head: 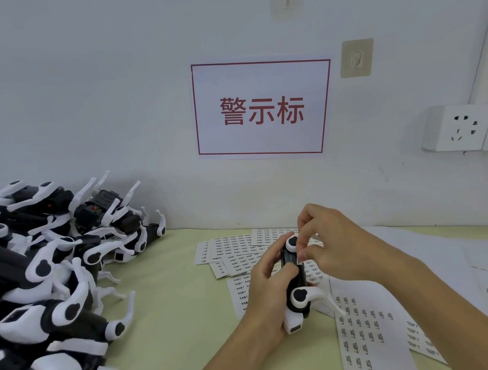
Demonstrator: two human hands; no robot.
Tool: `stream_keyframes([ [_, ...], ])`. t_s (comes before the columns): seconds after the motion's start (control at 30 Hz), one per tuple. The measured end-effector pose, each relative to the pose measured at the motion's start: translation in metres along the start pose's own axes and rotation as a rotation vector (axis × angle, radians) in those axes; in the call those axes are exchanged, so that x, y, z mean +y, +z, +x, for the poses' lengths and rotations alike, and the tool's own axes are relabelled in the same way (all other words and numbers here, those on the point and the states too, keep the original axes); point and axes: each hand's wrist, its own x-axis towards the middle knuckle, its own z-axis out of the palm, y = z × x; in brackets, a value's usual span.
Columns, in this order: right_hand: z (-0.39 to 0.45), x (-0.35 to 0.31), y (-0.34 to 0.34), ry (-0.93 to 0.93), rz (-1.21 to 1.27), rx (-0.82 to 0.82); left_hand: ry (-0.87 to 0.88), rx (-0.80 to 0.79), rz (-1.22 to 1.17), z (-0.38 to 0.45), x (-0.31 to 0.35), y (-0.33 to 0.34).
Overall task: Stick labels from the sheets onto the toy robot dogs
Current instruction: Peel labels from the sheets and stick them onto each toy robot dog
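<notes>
The left hand (267, 280) grips a toy dog (295, 280) above the label sheets (237, 256); the right hand (327, 242) pinches at its upper end.

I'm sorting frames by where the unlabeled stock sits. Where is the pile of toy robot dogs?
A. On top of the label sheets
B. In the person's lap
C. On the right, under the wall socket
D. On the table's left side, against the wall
D: the pile of toy robot dogs fills the table's left side, while the label sheets lie to the right.
</notes>
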Motion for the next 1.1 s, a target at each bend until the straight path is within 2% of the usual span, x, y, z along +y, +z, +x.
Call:
stream_keyframes([
  [0.87, -0.0010, -0.0030, 0.0010, 0.000, -0.015, 0.020, 0.076, 0.040, 0.101, -0.0005, -0.0027, 0.0016],
  [1.1, -0.0036, -0.0060, -0.0020, -0.002, -0.112, 0.056, 0.079, 0.024, 0.112, -0.0015, -0.0021, 0.0025],
])
